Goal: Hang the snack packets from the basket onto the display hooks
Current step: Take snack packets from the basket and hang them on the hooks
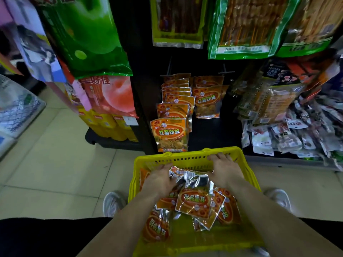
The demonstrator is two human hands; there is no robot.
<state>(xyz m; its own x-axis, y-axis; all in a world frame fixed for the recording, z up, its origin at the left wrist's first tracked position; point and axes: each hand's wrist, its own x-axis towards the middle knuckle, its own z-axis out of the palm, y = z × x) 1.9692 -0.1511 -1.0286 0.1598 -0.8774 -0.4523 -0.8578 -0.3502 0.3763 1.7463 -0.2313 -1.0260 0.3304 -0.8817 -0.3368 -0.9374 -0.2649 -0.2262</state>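
Both forearms come in from the bottom edge and reach down into the yellow basket, which sits between my white shoes on the pale tiled floor.

Inside it the snack packets lie in a loose, overlapping heap. They have orange fronts with a red oval and yellow characters, and crinkled silver backs. Some lie face up and some silver side up. They crowd the middle and far half of the basket, while a bare yellow patch of the bottom shows at the near end.

My left hand lies palm down on the far-left part of the heap, its fingertips on a silver packet. I cannot tell whether they pinch it or only rest there. My right hand is palm down with its fingers straight and spread, holding nothing. The tips touch the slotted far wall of the basket and the thumb is just beside the silver packets.

Beyond the basket stands a black rack with two hooks. The left hook carries a long row of the same orange packets, each with a clear window of pale chips at the bottom. The front one hangs just above the basket's far rim. The right hook holds a few more, set further back.

Large green bags hang higher up, and a heap of small white sachets fills the shelf on the right.
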